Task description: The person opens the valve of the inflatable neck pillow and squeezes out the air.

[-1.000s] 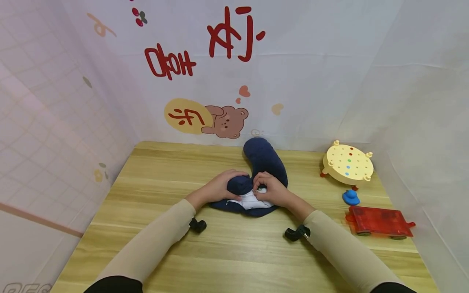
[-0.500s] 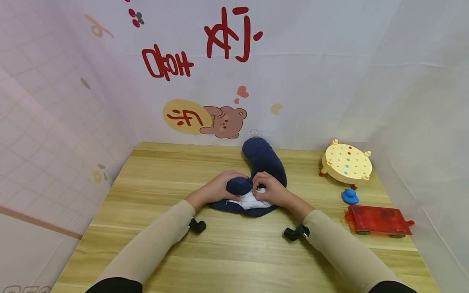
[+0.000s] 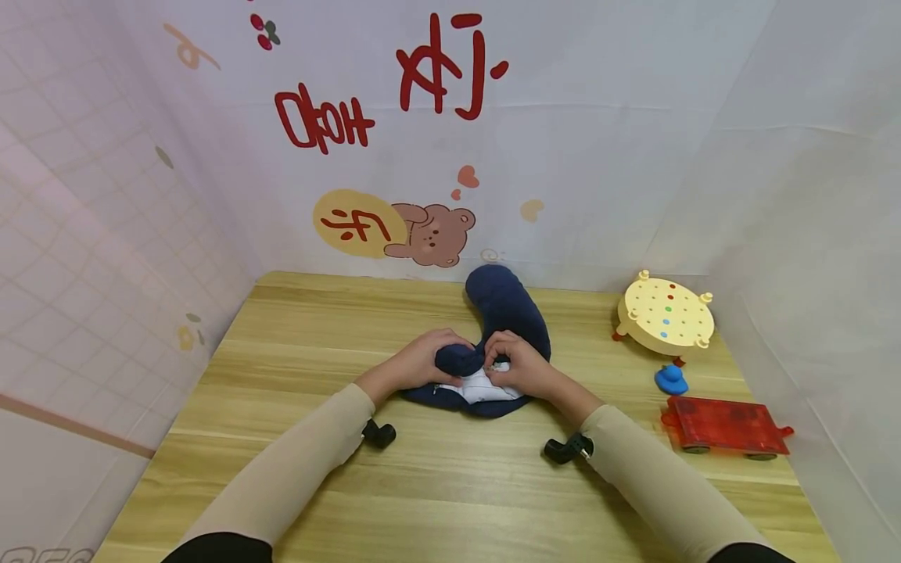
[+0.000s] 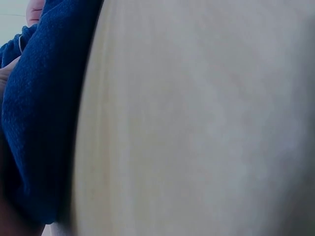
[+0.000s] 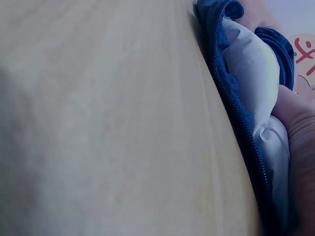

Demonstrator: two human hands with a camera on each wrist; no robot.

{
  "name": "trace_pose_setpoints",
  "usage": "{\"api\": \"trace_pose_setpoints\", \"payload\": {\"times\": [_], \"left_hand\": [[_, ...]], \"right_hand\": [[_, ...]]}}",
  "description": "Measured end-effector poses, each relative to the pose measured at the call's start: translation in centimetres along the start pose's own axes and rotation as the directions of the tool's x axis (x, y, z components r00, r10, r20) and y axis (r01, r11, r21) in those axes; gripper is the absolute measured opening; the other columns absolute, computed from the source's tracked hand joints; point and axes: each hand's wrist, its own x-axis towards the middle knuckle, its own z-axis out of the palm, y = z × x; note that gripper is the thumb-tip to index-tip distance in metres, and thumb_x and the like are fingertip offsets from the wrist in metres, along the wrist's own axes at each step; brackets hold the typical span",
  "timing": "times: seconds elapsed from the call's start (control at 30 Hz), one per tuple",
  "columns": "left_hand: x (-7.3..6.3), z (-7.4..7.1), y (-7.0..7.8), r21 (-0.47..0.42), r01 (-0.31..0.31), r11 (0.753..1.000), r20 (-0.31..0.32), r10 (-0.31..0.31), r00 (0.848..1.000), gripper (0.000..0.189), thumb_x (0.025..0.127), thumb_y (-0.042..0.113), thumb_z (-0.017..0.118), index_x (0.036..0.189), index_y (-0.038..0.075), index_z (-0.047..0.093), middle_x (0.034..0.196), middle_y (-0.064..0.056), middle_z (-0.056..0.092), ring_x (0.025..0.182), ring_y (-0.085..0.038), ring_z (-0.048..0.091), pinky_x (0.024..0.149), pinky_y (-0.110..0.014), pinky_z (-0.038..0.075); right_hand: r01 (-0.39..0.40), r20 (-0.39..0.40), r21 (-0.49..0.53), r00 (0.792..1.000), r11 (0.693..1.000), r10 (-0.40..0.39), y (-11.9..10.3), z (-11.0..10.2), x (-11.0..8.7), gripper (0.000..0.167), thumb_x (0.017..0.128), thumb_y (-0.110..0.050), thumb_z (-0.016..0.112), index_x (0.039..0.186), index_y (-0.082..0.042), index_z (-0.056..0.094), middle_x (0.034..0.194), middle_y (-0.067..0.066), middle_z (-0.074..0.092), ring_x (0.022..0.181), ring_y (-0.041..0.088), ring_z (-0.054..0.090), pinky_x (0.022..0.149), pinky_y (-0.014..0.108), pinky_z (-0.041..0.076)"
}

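Observation:
A navy plush neck pillow point(image 3: 510, 305) lies on the table, its zipped cover gaping along the near side. White inner lining point(image 3: 477, 387) bulges through the gap. My left hand point(image 3: 421, 360) grips the pillow's left end, thumb near the white part. With curled fingers, my right hand point(image 3: 526, 366) pinches the cover's edge at the middle; its fingertips are partly hidden. In the right wrist view, the zipper teeth point(image 5: 234, 101) run along the opened edge beside the white inner point(image 5: 251, 69). Navy fabric point(image 4: 47, 108) fills the left side of the left wrist view.
At the right stand a pale yellow round pegged toy point(image 3: 665, 313), a small blue toy piece point(image 3: 672, 379) and a red translucent toy wagon point(image 3: 728, 424). A printed white cloth wall point(image 3: 598, 172) rises behind the wooden table point(image 3: 450, 493).
The pillow's left end looks slightly flatter under my left hand. Both hands otherwise keep their places, and the view shifts only a little.

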Motion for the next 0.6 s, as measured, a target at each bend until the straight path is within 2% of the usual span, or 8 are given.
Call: {"api": "trace_pose_setpoints", "payload": {"times": [0.3, 0.6], "left_hand": [[0.08, -0.05, 0.17, 0.009, 0.031, 0.999, 0.018, -0.031, 0.999, 0.063, 0.087, 0.028, 0.099, 0.142, 0.017, 0.073, 0.135, 0.001, 0.07, 0.13, -0.019, 0.061, 0.119, -0.043, 0.045], [0.09, -0.06, 0.41, -0.008, 0.01, 1.0, 0.002, -0.01, 1.0, 0.061, 0.086, 0.026, 0.1, 0.14, 0.016, 0.073, 0.135, -0.001, 0.07, 0.13, -0.022, 0.062, 0.118, -0.048, 0.046]], "right_hand": [[-0.024, 0.003, 0.018, 1.0, 1.0, 0.024, 0.02, 0.06, 0.09, 0.025, 0.087, 0.0, 0.088, 0.089, -0.021, 0.075, 0.114, -0.004, 0.069, 0.113, 0.021, 0.057, 0.102, 0.038, 0.048], [-0.01, 0.004, 0.003, 1.0, 1.0, 0.01, -0.05, 0.01, 0.18, 0.026, 0.085, 0.001, 0.088, 0.089, -0.021, 0.074, 0.114, -0.005, 0.068, 0.112, 0.021, 0.057, 0.102, 0.039, 0.048]]}}
